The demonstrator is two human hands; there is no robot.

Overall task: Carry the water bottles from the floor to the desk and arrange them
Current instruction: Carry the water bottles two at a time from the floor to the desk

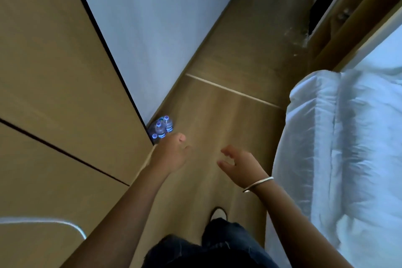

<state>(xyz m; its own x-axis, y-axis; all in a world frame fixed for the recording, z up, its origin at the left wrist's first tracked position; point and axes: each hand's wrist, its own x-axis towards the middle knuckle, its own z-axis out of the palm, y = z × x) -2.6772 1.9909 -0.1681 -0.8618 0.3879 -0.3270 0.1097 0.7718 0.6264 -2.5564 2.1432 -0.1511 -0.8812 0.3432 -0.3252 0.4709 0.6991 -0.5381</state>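
A small cluster of clear water bottles (162, 128) with white caps stands upright on the wooden floor, tucked against the corner where the tan panel meets the white wall. My left hand (171, 153) reaches out just in front of the bottles, fingers loosely curled, holding nothing and hiding part of the nearest bottle. My right hand (237, 164), with a thin bangle on its wrist, hovers over the bare floor to the right, fingers relaxed and spread, also empty. No desk is in sight.
A tall tan wooden panel (54, 82) fills the left side. A bed with a white duvet (339, 137) lines the right. The wooden floor (228, 115) runs as a narrow passage between them toward a doorway at the back. My dark trousers and one shoe show below.
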